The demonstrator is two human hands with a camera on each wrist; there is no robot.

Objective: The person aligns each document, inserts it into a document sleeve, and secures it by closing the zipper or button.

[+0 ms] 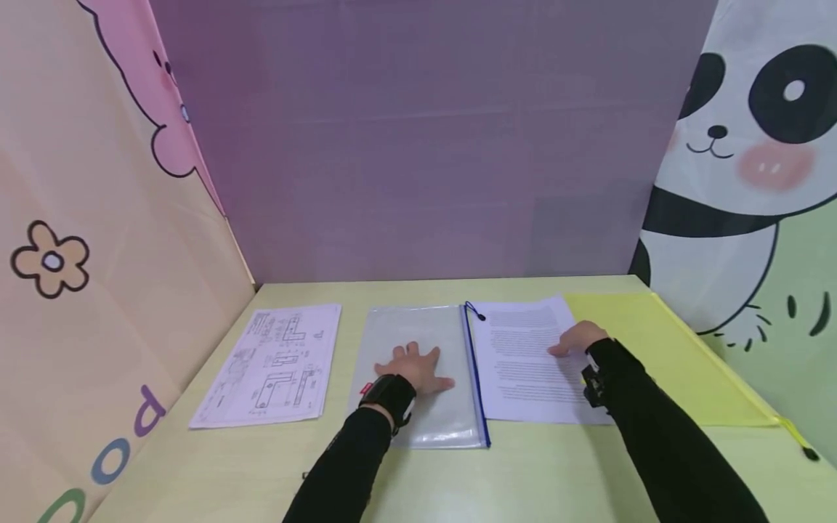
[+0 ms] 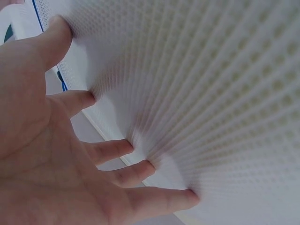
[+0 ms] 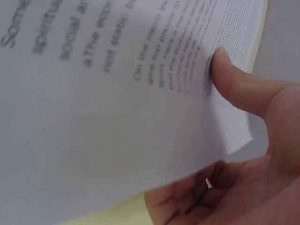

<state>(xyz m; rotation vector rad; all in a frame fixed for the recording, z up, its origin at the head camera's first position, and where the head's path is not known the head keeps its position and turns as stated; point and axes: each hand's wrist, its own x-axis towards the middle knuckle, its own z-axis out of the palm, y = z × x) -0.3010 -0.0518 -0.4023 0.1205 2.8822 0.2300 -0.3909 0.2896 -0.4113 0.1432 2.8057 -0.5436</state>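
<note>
A clear mesh zip document bag (image 1: 428, 425) with a blue zip edge lies flat in the middle of the table. My left hand (image 1: 417, 369) rests on it with the fingers spread; in the left wrist view, fingertips (image 2: 190, 196) touch its mesh surface. To its right is white printed paper (image 1: 523, 363) full of text lines. At the paper's right edge, my right hand (image 1: 578, 338) grips it, the thumb (image 3: 227, 77) on the printed face and the other fingers curled under the edge. The paper (image 3: 108, 126) bends in the right wrist view.
A yellow zip document bag (image 1: 693, 363) lies at the right, partly under the paper, its pull tab hanging near the table's right edge. White sheets with technical drawings (image 1: 271, 363) lie at the left. A purple panel (image 1: 431, 145) stands behind the table (image 1: 183, 479).
</note>
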